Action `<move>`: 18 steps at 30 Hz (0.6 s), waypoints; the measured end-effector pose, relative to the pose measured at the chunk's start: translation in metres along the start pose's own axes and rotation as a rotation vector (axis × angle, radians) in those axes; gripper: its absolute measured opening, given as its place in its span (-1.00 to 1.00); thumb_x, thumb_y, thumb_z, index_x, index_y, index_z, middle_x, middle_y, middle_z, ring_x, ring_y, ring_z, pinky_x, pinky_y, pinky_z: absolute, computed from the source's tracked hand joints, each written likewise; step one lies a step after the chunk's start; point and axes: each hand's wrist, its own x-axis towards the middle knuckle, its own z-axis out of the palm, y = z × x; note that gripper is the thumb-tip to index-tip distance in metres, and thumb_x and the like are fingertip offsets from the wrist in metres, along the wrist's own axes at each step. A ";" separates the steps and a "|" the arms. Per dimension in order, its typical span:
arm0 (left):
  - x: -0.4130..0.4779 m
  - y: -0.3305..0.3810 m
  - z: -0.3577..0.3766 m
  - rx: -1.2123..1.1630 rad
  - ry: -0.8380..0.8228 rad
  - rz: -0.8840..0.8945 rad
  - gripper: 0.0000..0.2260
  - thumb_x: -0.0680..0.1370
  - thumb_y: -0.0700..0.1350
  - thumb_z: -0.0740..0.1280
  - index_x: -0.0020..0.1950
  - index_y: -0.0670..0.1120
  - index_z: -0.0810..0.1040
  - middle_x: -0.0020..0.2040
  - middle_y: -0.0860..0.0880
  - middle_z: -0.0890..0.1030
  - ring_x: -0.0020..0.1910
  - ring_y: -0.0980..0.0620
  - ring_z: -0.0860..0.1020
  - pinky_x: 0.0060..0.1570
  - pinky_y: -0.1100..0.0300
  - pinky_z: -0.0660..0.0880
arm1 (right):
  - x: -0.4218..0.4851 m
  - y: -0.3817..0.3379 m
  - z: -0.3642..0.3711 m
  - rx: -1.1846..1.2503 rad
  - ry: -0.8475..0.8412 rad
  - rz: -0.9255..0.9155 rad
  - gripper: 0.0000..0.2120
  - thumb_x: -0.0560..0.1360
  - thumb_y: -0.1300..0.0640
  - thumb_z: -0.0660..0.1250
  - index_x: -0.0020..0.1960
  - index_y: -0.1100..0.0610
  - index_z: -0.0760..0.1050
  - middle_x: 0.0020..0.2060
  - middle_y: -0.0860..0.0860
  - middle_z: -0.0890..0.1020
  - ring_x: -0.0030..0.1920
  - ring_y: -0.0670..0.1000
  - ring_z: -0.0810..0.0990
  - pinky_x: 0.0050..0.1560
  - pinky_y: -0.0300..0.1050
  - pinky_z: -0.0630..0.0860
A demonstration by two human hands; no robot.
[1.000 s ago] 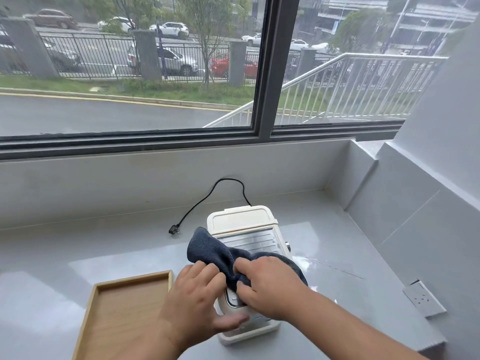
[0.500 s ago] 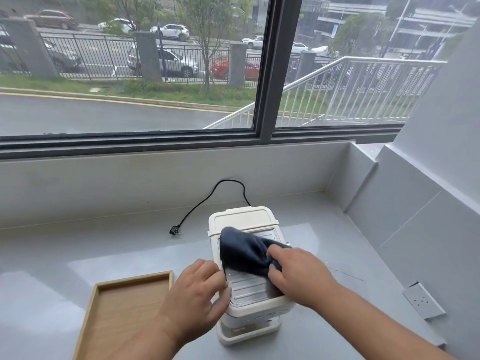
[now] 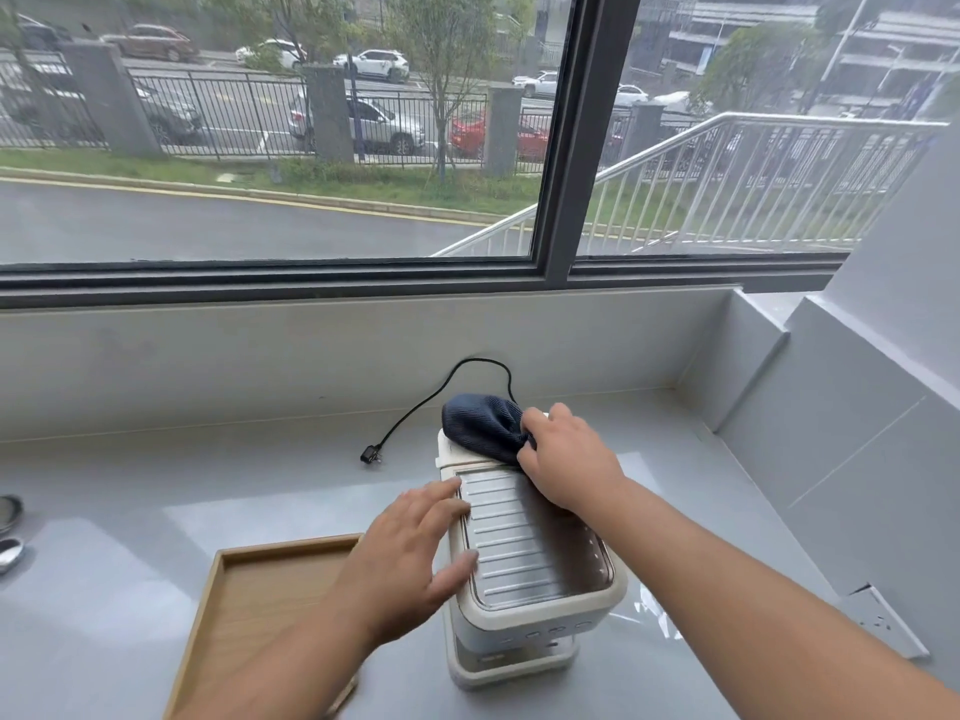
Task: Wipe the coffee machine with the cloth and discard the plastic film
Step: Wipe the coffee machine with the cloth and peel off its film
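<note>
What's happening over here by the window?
A person is cleaning a small cream coffee machine on a grey counter. The right hand presses a bunched dark blue cloth on the machine's rear top, while the left hand rests open against its left side. The power cord lies unplugged on the counter. A wooden tray sits to the left, and clear plastic film lies to the machine's right.
</note>
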 end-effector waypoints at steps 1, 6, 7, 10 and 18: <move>0.005 0.001 0.000 0.027 -0.004 0.000 -0.48 0.62 0.33 0.08 0.55 0.18 0.32 0.64 0.20 0.20 0.60 0.22 0.13 0.55 0.34 -0.19 | 0.003 -0.003 0.002 0.004 0.006 0.009 -0.85 0.54 0.05 0.19 0.08 0.05 0.40 -0.08 0.04 0.35 -0.01 0.24 0.49 -0.18 0.02 0.38; 0.020 0.008 0.000 0.151 0.012 -0.067 -0.40 0.65 0.20 -0.05 0.65 -0.01 0.26 0.68 0.03 0.17 0.63 0.01 0.19 0.64 0.02 -0.03 | 0.011 -0.025 0.011 -0.006 0.059 -0.006 -0.83 0.56 0.06 0.21 0.11 0.11 0.42 -0.02 0.11 0.46 0.02 0.26 0.53 -0.12 0.01 0.30; 0.021 0.009 0.000 0.170 0.028 -0.085 -0.40 0.65 0.18 -0.03 0.64 -0.04 0.28 0.67 0.00 0.20 0.63 -0.03 0.20 0.64 -0.04 0.03 | 0.011 -0.031 0.012 -0.016 0.063 -0.021 -0.82 0.56 0.06 0.22 0.11 0.11 0.43 0.02 0.13 0.51 0.02 0.26 0.55 -0.12 0.02 0.31; 0.030 0.012 0.000 0.086 0.041 -0.169 -0.52 0.68 0.10 0.11 0.57 -0.03 0.37 0.59 -0.01 0.38 0.57 -0.06 0.33 0.57 -0.02 0.22 | 0.000 -0.050 0.015 0.040 0.037 -0.077 -0.84 0.53 0.06 0.24 0.07 0.09 0.44 0.02 0.11 0.56 0.01 0.24 0.57 -0.14 0.01 0.29; 0.034 0.010 -0.009 -0.014 0.123 -0.227 -0.95 0.55 -0.09 0.20 -0.11 0.00 0.35 -0.17 0.02 0.49 -0.18 -0.05 0.40 -0.15 0.09 0.29 | -0.070 -0.065 0.012 0.149 -0.100 -0.190 -0.90 0.45 -0.03 0.18 -0.09 -0.03 0.30 -0.13 -0.03 0.50 -0.10 0.15 0.51 -0.16 -0.03 0.29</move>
